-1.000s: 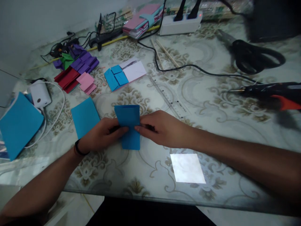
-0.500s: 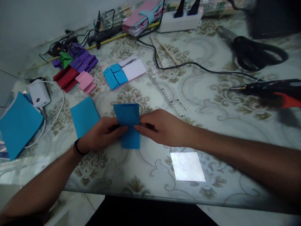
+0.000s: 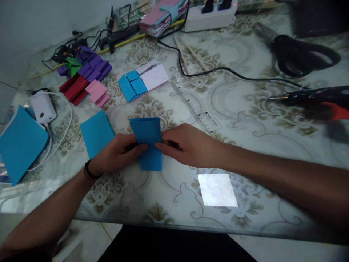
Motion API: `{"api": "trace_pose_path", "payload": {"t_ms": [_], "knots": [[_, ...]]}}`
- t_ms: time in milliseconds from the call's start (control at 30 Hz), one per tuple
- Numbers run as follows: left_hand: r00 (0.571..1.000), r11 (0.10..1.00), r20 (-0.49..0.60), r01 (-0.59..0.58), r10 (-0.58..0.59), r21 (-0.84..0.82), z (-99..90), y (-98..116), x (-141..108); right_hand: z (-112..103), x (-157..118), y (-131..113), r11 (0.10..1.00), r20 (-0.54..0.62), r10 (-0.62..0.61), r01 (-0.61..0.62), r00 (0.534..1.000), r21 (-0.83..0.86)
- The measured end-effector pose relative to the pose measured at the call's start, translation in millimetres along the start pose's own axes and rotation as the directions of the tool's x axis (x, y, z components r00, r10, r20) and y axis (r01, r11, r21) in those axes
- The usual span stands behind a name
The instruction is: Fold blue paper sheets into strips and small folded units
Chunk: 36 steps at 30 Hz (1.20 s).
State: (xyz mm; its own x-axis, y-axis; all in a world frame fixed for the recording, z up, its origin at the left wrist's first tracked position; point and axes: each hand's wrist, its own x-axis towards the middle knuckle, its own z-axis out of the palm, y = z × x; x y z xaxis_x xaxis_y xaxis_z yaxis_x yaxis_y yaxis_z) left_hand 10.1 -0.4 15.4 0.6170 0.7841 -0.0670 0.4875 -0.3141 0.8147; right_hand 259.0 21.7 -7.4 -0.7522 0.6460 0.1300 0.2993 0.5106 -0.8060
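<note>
A folded piece of blue paper (image 3: 148,133) is held up between both hands over the table. My left hand (image 3: 120,153) pinches its left edge, thumb on the near face and the other fingers behind. On the opposite edge, my right hand (image 3: 188,145) grips it the same way, fingertips partly hidden by the paper. A second blue paper (image 3: 96,133) lies flat just beyond my left wrist. Farther off sits a folded blue and white paper piece (image 3: 141,82). A clear ruler (image 3: 192,107) rests past my right hand.
Scissors (image 3: 300,51) and a glue gun (image 3: 308,98) lie at right. Folded purple paper (image 3: 95,67), red paper (image 3: 73,89) and pink paper (image 3: 98,94) sit at back left. A black cable (image 3: 240,77) crosses from the white power strip (image 3: 209,20). A large blue sheet (image 3: 23,145) lies far left.
Both hands keep the same pinch on the folded blue paper, which tips very slightly so its upper opening shows more. The whole view has shifted a little.
</note>
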Motion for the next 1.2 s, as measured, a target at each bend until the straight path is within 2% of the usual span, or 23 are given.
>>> {"api": "trace_pose_path", "payload": {"t_ms": [233,600,1033,1200], "knots": [[1.0,1.0,0.004,0.018,-0.018,0.005,0.2,-5.7,-2.3,0.4,-1.0,0.3,1.0,-0.008,0.005,-0.005,1.0,-0.009],[0.999,0.998,0.005,0.054,-0.054,0.04,-1.0,-1.9,-0.3,0.3,-0.3,0.7,1.0,-0.017,0.006,-0.006,1.0,-0.027],[1.0,1.0,0.024,0.015,-0.015,-0.022,-0.5,-3.8,-2.0,1.2,-2.2,-1.0,0.999,-0.035,0.03,-0.03,0.999,-0.019],[1.0,1.0,0.01,0.012,-0.011,-0.029,-0.3,-5.7,-1.9,0.0,-0.6,-1.9,1.0,0.013,0.022,-0.022,1.0,-0.002]]}}
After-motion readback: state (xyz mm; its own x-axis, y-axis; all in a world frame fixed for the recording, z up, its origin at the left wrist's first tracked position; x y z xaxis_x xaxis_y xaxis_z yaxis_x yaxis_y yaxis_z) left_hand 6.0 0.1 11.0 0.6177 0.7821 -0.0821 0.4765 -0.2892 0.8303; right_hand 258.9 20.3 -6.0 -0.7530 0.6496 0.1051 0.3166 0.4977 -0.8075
